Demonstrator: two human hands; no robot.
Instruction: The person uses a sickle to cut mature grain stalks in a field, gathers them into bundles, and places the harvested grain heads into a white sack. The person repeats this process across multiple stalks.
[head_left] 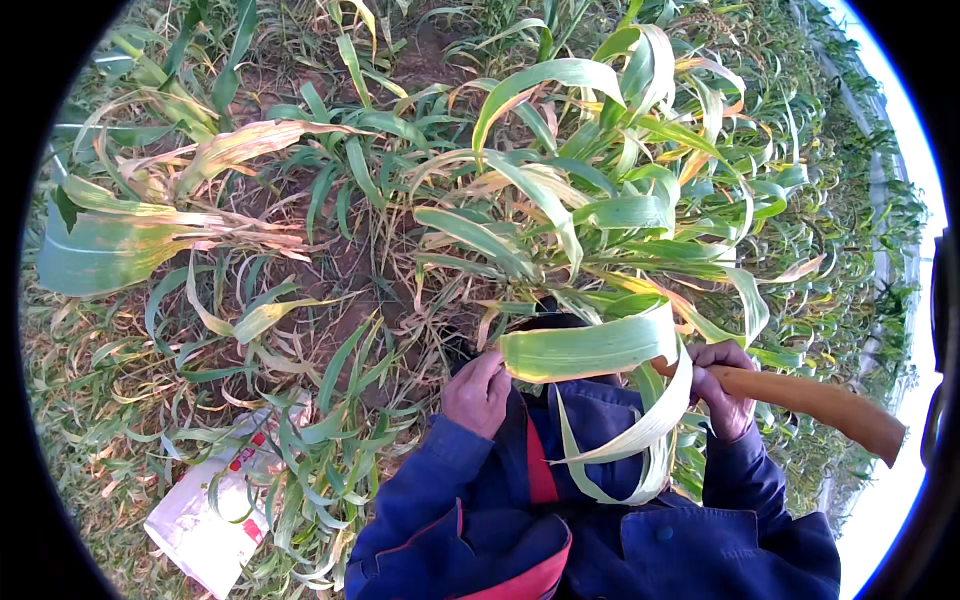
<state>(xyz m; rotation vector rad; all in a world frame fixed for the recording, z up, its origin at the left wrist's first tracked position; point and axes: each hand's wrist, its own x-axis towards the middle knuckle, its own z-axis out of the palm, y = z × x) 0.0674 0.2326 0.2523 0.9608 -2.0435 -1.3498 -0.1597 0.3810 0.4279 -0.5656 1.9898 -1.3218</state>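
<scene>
My left hand [476, 396] is closed, thumb and fingers at the left end of a broad green leaf [590, 345] that arches across in front of me. Beside the leaf's other end, my right hand [728, 388] is wrapped round a thick, slightly curved brown wooden handle [815, 398], which sticks out to the right. Leaves hide whatever is at the handle's inner end. A long pale leaf strip [640, 440] loops down in front of my blue jacket, between the hands. Just beyond them stands a leafy plant [610, 180] with green and yellowing blades.
Cut or bent stalks with dry leaves [225, 160] lie at the far left. A white sack [212, 515] with red marks rests among plants at the lower left. Brown soil [335, 275] shows between low leaves. Dense crop rows stretch right toward a pale strip along the field's edge [875, 180].
</scene>
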